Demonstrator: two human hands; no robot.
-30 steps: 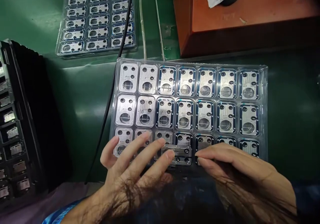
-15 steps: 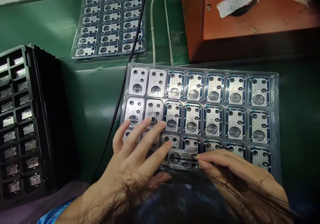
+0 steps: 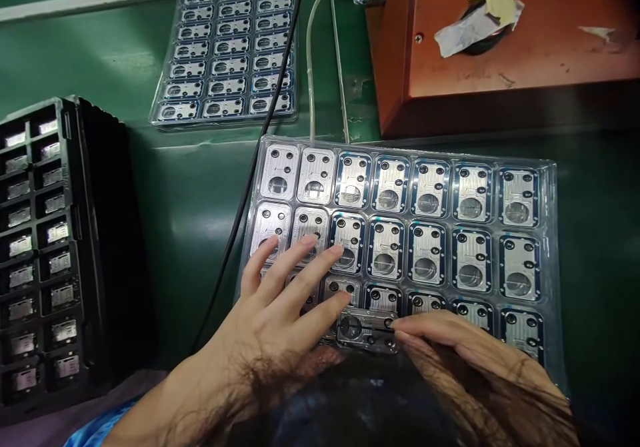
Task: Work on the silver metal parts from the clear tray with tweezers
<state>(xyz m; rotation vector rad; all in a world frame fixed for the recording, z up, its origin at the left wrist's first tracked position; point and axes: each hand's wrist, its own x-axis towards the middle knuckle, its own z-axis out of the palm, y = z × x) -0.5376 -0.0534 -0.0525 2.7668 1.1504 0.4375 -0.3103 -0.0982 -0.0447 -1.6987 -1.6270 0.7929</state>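
A clear plastic tray holds rows of silver metal plates, many with dark blue borders. My left hand lies over its left part, fingers spread, fingertips on the plates. Crosswise over the tray's near edge is a loose silver plate with a round window and black rings. My right hand pinches at this plate's right end with thumb and forefinger. A thin dark line runs along the plate to those fingertips; whether it is a tool cannot be made out. Dark hair hides part of both hands and the near edge.
A second tray of plates lies at the back. Black stacked trays with small metal parts stand at the left. A black cable and a pale tube cross the green table. An orange box stands at the back right.
The whole view has shifted, so the trays and box sit slightly lower. My left hand remains spread on the tray, and my right hand keeps its pinch at the loose plate.
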